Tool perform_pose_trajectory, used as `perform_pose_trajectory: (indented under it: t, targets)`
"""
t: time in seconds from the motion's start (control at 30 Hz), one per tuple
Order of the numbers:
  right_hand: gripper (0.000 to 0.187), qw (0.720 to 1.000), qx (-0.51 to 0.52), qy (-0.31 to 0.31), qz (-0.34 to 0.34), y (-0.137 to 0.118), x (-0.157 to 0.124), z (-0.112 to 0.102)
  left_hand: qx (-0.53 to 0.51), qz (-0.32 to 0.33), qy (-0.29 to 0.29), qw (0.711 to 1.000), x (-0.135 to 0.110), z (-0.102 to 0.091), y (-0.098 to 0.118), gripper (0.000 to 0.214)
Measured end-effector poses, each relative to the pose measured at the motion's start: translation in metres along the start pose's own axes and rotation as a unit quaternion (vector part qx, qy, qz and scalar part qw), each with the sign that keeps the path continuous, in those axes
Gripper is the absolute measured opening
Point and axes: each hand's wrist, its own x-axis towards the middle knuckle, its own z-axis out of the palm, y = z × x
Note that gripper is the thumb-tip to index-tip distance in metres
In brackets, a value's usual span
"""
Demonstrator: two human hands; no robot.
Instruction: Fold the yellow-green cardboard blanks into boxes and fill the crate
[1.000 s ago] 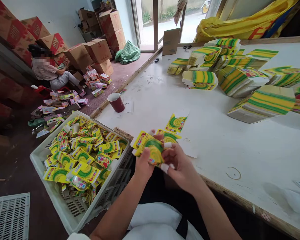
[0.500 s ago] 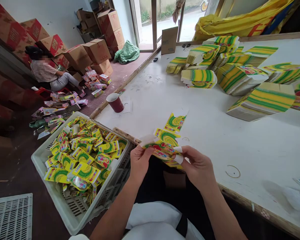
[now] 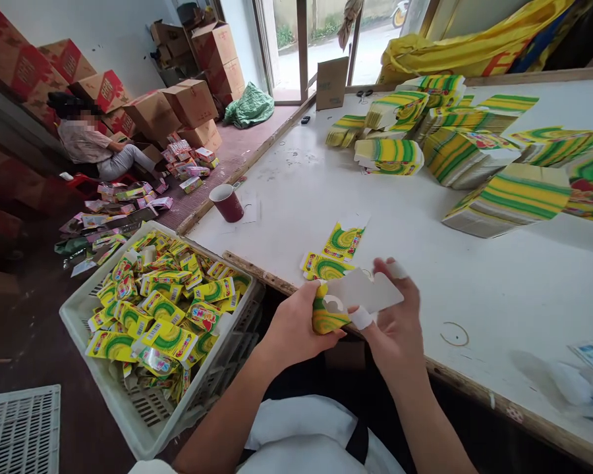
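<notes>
My left hand grips one end of a small yellow-green cardboard carton just over the table's near edge. The carton's plain white inside faces up, with curved cut-outs in its edges. Around its other end is my right hand, white coverings on the thumb and a fingertip; the thumb presses at the lower edge, and the fingers are partly hidden behind the board. Just beyond my hands, a flat printed carton blank lies on the white table, with another carton piece nearer me.
Left of the table stands a white plastic crate of folded cartons. Stacks of carton blanks fill the far right. A maroon mug stands near the left edge. A person sits among cardboard boxes at the back left.
The carton has turned from its printed side to its white inside and has begun to open out. My right hand has moved slightly up and right, its fingers spreading around the board.
</notes>
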Motion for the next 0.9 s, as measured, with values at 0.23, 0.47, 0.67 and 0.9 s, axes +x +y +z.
perform_pose_trajectory:
  t: [0.23, 0.47, 0.67, 0.9]
  targets:
    - [0.059, 0.911, 0.248, -0.185, 0.272, 0.014, 0.004, 0.005, 0.057, 0.142, -0.001, 0.988, -0.001, 0.009, -0.008, 0.061]
    - [0.052, 0.976, 0.019, -0.208, 0.054, 0.019, -0.001, 0.001, 0.031, 0.078, -0.018, 0.996, 0.007, 0.013, -0.016, 0.065]
    - [0.063, 0.966, -0.137, -0.160, -0.153, 0.022, -0.002, 0.001, 0.057, 0.098, 0.090, 0.989, 0.007, 0.021, -0.021, 0.063]
    - [0.066, 0.935, -0.203, -0.214, -0.199, 0.029, 0.003, -0.010, 0.132, 0.016, 0.082, 0.988, 0.001, -0.005, -0.013, 0.044]
